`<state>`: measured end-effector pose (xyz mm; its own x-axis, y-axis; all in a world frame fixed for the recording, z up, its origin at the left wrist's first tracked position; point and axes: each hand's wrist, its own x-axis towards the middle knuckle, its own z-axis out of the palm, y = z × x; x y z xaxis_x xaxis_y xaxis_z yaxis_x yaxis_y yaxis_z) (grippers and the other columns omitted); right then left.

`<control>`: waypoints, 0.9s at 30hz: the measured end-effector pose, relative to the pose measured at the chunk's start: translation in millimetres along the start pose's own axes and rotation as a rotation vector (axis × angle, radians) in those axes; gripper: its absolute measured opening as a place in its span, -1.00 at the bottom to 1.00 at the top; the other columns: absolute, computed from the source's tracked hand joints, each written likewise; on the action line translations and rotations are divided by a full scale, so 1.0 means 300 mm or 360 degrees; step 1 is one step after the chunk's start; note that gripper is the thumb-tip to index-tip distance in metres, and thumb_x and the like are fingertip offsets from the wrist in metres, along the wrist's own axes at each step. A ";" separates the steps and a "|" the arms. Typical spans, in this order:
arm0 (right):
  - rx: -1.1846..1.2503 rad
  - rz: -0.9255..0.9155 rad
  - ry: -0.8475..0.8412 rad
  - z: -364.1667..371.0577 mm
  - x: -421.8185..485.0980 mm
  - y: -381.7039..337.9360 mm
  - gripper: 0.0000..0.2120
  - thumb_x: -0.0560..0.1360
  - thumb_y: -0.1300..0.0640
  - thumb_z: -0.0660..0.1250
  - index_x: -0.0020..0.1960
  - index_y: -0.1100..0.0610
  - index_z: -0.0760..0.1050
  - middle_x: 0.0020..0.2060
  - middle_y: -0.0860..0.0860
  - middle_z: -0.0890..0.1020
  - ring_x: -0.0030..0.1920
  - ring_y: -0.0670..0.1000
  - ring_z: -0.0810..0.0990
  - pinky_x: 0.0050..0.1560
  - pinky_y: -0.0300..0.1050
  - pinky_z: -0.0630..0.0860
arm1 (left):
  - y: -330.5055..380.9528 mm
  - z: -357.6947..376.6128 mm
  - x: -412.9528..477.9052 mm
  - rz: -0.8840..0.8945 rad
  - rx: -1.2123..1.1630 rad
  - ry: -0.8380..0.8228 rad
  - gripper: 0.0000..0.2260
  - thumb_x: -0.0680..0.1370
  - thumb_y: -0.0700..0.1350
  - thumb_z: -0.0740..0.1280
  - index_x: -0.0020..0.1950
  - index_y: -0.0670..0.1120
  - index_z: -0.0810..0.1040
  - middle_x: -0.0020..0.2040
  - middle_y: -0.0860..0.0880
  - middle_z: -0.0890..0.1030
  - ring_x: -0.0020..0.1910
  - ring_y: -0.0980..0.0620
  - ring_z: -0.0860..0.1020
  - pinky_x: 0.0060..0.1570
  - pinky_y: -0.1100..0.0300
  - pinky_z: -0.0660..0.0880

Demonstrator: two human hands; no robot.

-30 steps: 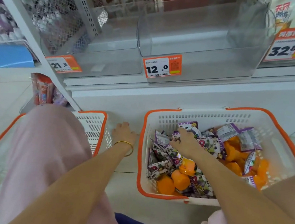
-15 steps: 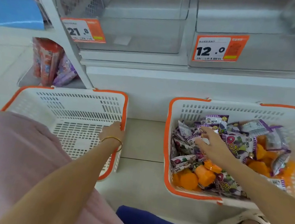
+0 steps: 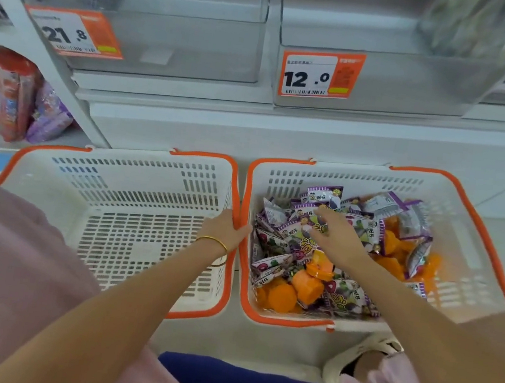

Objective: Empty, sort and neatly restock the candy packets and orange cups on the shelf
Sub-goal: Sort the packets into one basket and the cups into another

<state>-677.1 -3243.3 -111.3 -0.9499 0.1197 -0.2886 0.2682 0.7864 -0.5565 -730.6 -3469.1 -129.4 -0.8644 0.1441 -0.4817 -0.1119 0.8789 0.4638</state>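
Right grip point(image 3: 335, 238) is released, fingers spread, fingertips brushing the candy packets point(image 3: 273, 243) right beneath it in the right basket point(image 3: 344, 178). The orange cups point(image 3: 281, 297) lie mixed in, nearer the body. Left grip point(image 3: 226, 230) clasps the rim of the empty basket point(image 3: 134, 194) alongside, so the picking looks like the right's job.

I face a white shelf point(image 3: 174, 94) carrying clear plastic bins point(image 3: 200, 47) with orange price tags point(image 3: 321, 74); pale floor point(image 3: 255, 344) lies beneath me, softly and evenly lit.
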 end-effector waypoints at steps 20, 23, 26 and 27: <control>-0.0524 -0.0349 -0.0471 0.279 0.156 -0.006 -0.20 0.35 0.04 0.52 0.49 0.02 0.23 0.45 0.03 0.29 0.37 0.12 0.39 0.23 0.05 0.46 | -0.056 0.011 0.036 0.0058 0.0194 -0.0009 -0.47 0.44 0.17 0.38 0.25 -0.09 0.32 0.19 -0.16 0.51 0.22 -0.17 0.45 0.13 -0.07 0.48; -0.0292 -0.0286 -0.0250 0.282 0.131 0.019 -0.43 0.42 0.15 0.46 0.40 0.02 0.40 0.32 0.00 0.49 0.32 0.05 0.44 0.29 -0.02 0.40 | -0.052 0.005 0.034 0.0068 0.0162 -0.0008 -0.46 0.44 0.17 0.39 0.26 -0.09 0.31 0.20 -0.17 0.51 0.23 -0.17 0.44 0.15 -0.08 0.47; -0.0184 -0.0295 -0.0137 0.263 0.112 0.016 -0.56 0.45 0.19 0.43 0.31 0.05 0.50 0.25 -0.01 0.57 0.29 0.02 0.49 0.31 -0.06 0.39 | -0.047 0.000 0.027 0.0062 0.0144 -0.0020 -0.44 0.45 0.15 0.38 0.31 -0.10 0.29 0.23 -0.16 0.50 0.26 -0.17 0.43 0.18 -0.08 0.46; -0.0159 -0.0293 -0.0113 0.246 0.107 0.008 -0.58 0.45 0.20 0.43 0.29 0.06 0.52 0.24 -0.02 0.58 0.28 0.01 0.49 0.30 -0.08 0.39 | -0.047 -0.002 0.023 0.0063 0.0124 -0.0030 -0.43 0.46 0.14 0.38 0.33 -0.10 0.28 0.24 -0.16 0.50 0.26 -0.16 0.43 0.19 -0.07 0.45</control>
<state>-695.1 -3282.3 -179.3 -0.9668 -0.0715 -0.2454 0.0708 0.8476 -0.5259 -735.2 -3480.7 -138.8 -0.8579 0.1876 -0.4783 -0.0384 0.9049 0.4239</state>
